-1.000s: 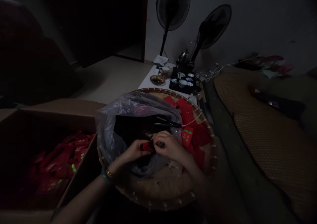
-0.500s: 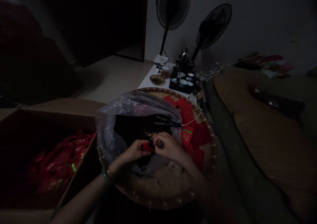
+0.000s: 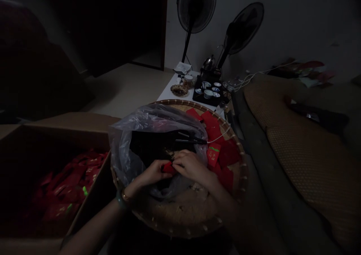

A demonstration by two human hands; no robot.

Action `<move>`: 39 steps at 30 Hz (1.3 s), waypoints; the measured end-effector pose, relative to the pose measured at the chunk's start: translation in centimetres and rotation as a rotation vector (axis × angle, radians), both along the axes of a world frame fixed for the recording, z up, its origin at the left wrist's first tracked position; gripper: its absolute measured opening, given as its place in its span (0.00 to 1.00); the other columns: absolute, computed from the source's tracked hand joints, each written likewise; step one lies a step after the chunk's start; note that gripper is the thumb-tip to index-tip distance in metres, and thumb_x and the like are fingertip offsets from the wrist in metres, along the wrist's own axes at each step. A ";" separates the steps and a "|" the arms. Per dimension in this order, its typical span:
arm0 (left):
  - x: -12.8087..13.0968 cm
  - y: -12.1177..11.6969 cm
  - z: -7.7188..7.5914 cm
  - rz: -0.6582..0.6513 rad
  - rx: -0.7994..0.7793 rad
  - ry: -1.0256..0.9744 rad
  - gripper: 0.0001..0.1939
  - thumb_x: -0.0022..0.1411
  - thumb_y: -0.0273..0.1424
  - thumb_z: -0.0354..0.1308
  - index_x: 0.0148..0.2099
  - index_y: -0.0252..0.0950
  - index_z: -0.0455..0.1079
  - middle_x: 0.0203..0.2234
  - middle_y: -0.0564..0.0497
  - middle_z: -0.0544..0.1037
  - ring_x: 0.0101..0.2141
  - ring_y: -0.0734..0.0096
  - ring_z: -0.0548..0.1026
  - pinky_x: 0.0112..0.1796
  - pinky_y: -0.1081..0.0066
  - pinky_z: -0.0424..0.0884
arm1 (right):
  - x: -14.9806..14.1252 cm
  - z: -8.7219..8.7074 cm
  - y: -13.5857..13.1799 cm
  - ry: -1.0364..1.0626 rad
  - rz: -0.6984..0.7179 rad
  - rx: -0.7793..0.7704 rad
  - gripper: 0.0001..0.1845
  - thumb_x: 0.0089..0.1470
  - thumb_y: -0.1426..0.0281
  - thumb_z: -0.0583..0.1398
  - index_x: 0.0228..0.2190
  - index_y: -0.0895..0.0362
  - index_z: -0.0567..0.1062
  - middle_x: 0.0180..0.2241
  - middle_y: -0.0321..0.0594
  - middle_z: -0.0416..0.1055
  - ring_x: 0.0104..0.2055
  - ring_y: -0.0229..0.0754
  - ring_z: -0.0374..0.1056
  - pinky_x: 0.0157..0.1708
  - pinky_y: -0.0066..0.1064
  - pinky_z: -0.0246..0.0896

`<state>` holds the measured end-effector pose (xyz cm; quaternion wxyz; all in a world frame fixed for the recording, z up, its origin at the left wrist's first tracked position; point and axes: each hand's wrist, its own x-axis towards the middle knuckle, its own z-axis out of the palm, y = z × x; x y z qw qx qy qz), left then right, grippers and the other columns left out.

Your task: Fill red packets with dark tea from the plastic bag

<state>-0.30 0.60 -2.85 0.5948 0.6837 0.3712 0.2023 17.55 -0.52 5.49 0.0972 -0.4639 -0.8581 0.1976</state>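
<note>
My left hand [image 3: 154, 171] is closed on a small red packet [image 3: 168, 168], held over the near side of a clear plastic bag [image 3: 121, 150]. From the right, the fingers of my right hand [image 3: 188, 166] pinch the same packet at its edge. Dark loose material [image 3: 149, 142], too dim to name, fills the bag. A black tong-like tool [image 3: 191, 138] with a white cord lies across it. The bag sits in a round woven bamboo tray [image 3: 180, 213]. Flat red packets [image 3: 211, 125] are spread along the tray's right side, one with a green strip and gold characters.
To the left stands an open cardboard box [image 3: 70, 119] with many red packets [image 3: 70, 180] inside. Behind the tray, a white table [image 3: 166, 93] bears a black tea tray with cups [image 3: 208, 93]. Two fans [image 3: 196, 7] stand behind; a woven mat [image 3: 304, 135] covers the seat at right.
My right hand's fingers have closed in on the packet's edge; the dark gap and greenish piece seen there earlier no longer show. My left hand stays in place.
</note>
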 end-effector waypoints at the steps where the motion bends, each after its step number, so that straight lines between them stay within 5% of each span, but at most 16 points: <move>1: 0.0 0.0 -0.1 0.004 -0.008 -0.002 0.08 0.47 0.29 0.59 0.30 0.30 0.65 0.21 0.57 0.62 0.25 0.78 0.58 0.28 0.78 0.58 | 0.1 0.0 0.0 0.064 -0.012 0.005 0.07 0.51 0.73 0.57 0.26 0.55 0.76 0.32 0.38 0.72 0.40 0.39 0.63 0.41 0.30 0.55; 7: 0.1 0.1 0.2 0.028 -0.052 -0.030 0.09 0.46 0.30 0.59 0.30 0.30 0.66 0.22 0.56 0.64 0.25 0.78 0.59 0.28 0.78 0.59 | 0.7 -0.2 0.0 0.290 -0.182 -0.005 0.03 0.47 0.75 0.57 0.25 0.58 0.72 0.29 0.37 0.69 0.35 0.37 0.63 0.34 0.26 0.56; 16: 0.1 0.0 0.5 0.053 -0.164 -0.111 0.14 0.44 0.30 0.62 0.35 0.30 0.68 0.24 0.54 0.69 0.26 0.77 0.63 0.30 0.77 0.61 | 1.4 -1.8 0.8 0.620 -0.323 -0.313 0.09 0.51 0.67 0.54 0.29 0.59 0.71 0.25 0.36 0.69 0.27 0.35 0.65 0.26 0.25 0.57; 20: -0.1 0.1 0.3 0.069 -0.189 -0.105 0.15 0.44 0.31 0.63 0.35 0.28 0.68 0.25 0.53 0.70 0.27 0.76 0.65 0.32 0.75 0.63 | 2.4 -2.8 1.4 0.735 -0.478 -0.294 0.12 0.51 0.64 0.54 0.31 0.60 0.72 0.25 0.38 0.70 0.27 0.36 0.65 0.27 0.26 0.59; 28: 0.1 0.1 0.7 0.106 -0.156 -0.121 0.15 0.44 0.32 0.63 0.34 0.29 0.69 0.25 0.53 0.72 0.26 0.75 0.66 0.32 0.74 0.64 | 1.7 -2.1 0.0 0.498 -0.249 -0.161 0.23 0.45 0.65 0.62 0.45 0.55 0.71 0.38 0.41 0.69 0.35 0.37 0.66 0.32 0.27 0.60; 34: 0.1 0.0 1.1 0.177 -0.206 -0.163 0.19 0.44 0.40 0.63 0.33 0.29 0.71 0.23 0.52 0.72 0.25 0.75 0.66 0.29 0.75 0.63 | 0.1 -3.1 -0.1 0.476 -0.327 -0.160 0.03 0.45 0.73 0.62 0.26 0.58 0.77 0.27 0.38 0.72 0.30 0.36 0.66 0.30 0.26 0.59; 39: 0.0 0.3 1.4 0.277 -0.249 -0.159 0.25 0.49 0.49 0.56 0.24 0.27 0.70 0.15 0.54 0.67 0.19 0.79 0.62 0.22 0.78 0.57 | 0.9 -4.7 0.7 0.588 -0.355 -0.351 0.08 0.45 0.67 0.62 0.27 0.59 0.77 0.21 0.36 0.70 0.22 0.34 0.64 0.22 0.24 0.55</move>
